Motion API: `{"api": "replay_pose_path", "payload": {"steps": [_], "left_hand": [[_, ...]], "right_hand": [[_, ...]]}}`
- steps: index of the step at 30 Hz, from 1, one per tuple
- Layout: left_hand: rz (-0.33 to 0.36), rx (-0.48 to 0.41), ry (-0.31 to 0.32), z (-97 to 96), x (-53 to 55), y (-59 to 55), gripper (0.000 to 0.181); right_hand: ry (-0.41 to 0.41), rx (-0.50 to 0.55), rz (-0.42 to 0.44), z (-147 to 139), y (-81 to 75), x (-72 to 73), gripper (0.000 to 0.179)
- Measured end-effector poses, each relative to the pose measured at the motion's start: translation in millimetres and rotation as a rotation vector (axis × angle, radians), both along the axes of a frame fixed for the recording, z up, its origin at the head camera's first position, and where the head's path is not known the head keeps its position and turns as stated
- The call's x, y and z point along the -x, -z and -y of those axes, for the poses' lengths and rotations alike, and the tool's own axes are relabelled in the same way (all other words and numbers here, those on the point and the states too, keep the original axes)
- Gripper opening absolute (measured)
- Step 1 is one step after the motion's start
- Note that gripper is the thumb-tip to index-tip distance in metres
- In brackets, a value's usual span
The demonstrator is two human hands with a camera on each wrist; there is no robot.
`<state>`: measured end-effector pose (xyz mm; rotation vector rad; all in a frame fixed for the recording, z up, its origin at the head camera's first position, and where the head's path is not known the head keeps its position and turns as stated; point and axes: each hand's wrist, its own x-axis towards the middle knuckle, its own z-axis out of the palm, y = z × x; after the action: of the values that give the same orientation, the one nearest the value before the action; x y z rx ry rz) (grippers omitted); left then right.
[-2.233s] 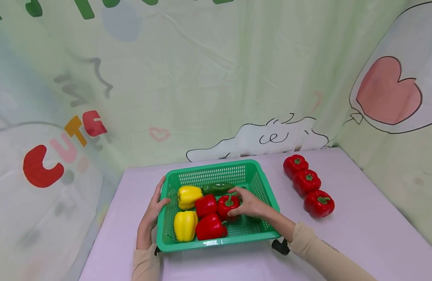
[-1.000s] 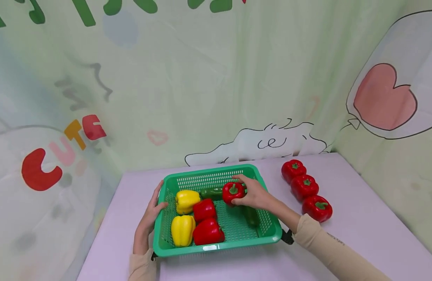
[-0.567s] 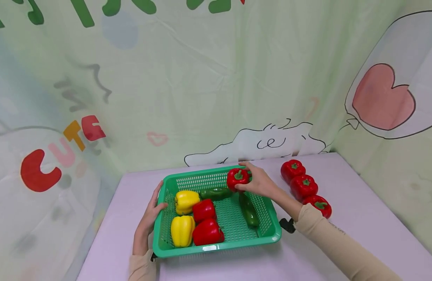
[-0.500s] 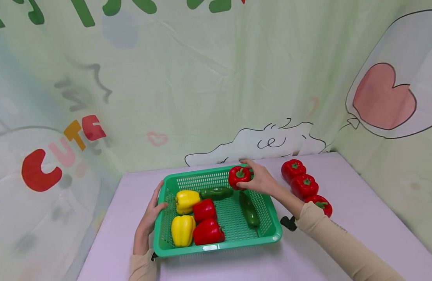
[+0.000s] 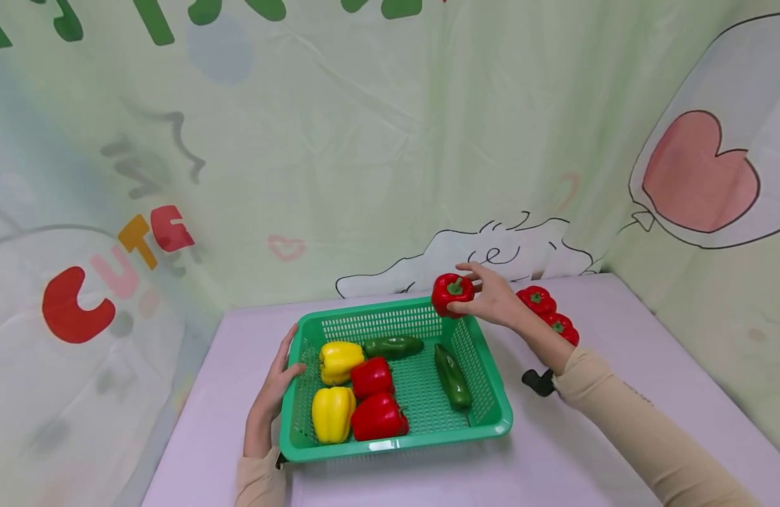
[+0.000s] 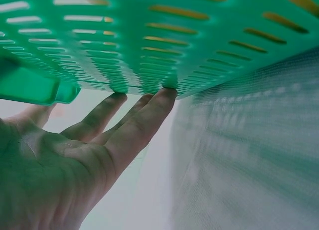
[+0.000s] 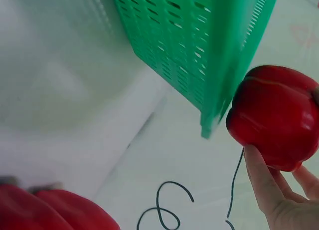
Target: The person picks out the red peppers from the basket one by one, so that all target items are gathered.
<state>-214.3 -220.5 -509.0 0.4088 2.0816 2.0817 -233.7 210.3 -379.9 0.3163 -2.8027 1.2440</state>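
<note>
A green plastic basket (image 5: pixel 447 435) sits on the table, its left rim between the thumb and fingers of my left hand (image 5: pixel 277 380). In the left wrist view, the fingers (image 6: pixel 144 122) touch the slotted wall from outside. My right hand (image 5: pixel 496 301) holds a red bell pepper (image 5: pixel 445 301), stem up, over the basket's back right corner, thumb and fingers on its sides. The basket contains two yellow bell peppers (image 5: pixel 334 415), two red bell peppers (image 5: pixel 379 417) and two long dark green peppers (image 5: pixel 452 377).
Red bell peppers (image 5: pixel 536 299) stand on the lilac table (image 5: pixel 555 451) right of the basket, partly behind my right forearm. Printed curtains (image 5: pixel 365 141) close off the back and sides. A black wrist-camera piece (image 5: pixel 538 382) juts from beneath my right wrist.
My right hand has lifted the red bell pepper from among the others and carried it up, back and right to the basket's corner. The left hand stays at the rim.
</note>
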Motion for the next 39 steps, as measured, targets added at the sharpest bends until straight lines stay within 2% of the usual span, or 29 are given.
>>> {"api": "replay_pose_path", "payload": {"steps": [7, 10, 17, 27, 33, 39], "left_hand": [[-0.035, 0.002, -0.004, -0.3, 4.1, -2.3, 0.079], [-0.031, 0.004, -0.006, 0.4, 4.6, -2.9, 0.079], [0.005, 0.006, -0.003, 1.1, -0.4, 0.0, 0.079], [0.005, 0.011, 0.001, -0.2, -0.7, 2.1, 0.079], [-0.001, 0.011, -0.012, -0.5, -0.5, -0.1, 0.078], [0.000, 0.012, 0.002, -1.3, 0.0, -1.3, 0.078]], "right_hand": [[0.062, -0.002, -0.013, -13.1, -22.5, 9.5, 0.080], [0.088, -0.010, -0.007, -21.4, -27.0, 13.6, 0.080], [0.137, -0.011, 0.015, -40.5, -17.2, 17.0, 0.078], [0.177, -0.031, 0.040, -75.3, -14.8, 15.9, 0.078], [0.265, -0.013, 0.064, -106.1, -6.6, 25.8, 0.079], [0.349, -0.018, 0.069, -132.8, 3.1, 25.1, 0.083]]}}
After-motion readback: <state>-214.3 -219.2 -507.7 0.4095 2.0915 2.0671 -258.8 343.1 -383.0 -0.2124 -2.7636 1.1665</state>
